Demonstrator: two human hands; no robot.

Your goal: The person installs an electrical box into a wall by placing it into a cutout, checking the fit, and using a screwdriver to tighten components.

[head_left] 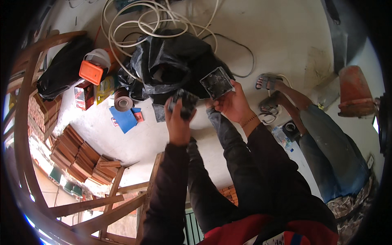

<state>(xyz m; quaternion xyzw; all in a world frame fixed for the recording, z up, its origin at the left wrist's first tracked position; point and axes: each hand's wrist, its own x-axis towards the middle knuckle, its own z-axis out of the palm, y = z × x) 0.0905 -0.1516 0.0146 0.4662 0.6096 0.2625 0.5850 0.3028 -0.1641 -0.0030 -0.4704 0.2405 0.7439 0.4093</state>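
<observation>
My left hand (179, 126) is closed around a small dark box (185, 102), with the fingers hiding part of it. In my right hand (237, 107) I grip a shallow, square black box (216, 83) by its lower right edge, its rim and dusty inner face turned up toward me. The two boxes are held apart, close to each other, above my knees. Just beyond them lies a large, crumpled black plastic bag (163, 53), its mouth gaping.
Coils of cream cable (147, 22) lie beyond the bag. To the left are an orange-lidded tub (91, 72), a tape roll (123, 103) and blue sheets (124, 119). Wooden railing (94, 206) stands nearer left. Another person's legs (326, 139) and a reddish bucket (355, 90) are right.
</observation>
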